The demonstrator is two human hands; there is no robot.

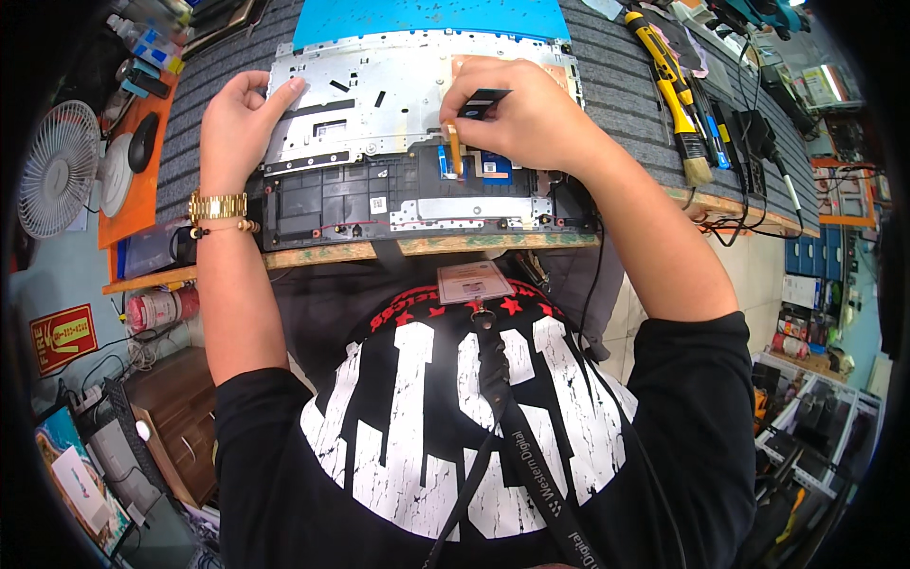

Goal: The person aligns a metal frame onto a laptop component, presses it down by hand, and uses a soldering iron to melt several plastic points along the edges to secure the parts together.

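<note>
A disassembled laptop chassis lies on the bench in front of me: a silver metal plate at the far side and a black plastic section along the near edge. My left hand grips the plate's left edge, thumb on top and fingers curled beside it. Over the right part, my right hand pinches a narrow orange-brown strip, its lower end at a blue part in the black section. A black flat piece also shows at these fingers; whether it joins the strip is hidden.
A blue sheet lies beyond the chassis on a grey ribbed mat. To the right are a yellow-and-black tool, a brush and black cables. A white fan and black mouse stand left.
</note>
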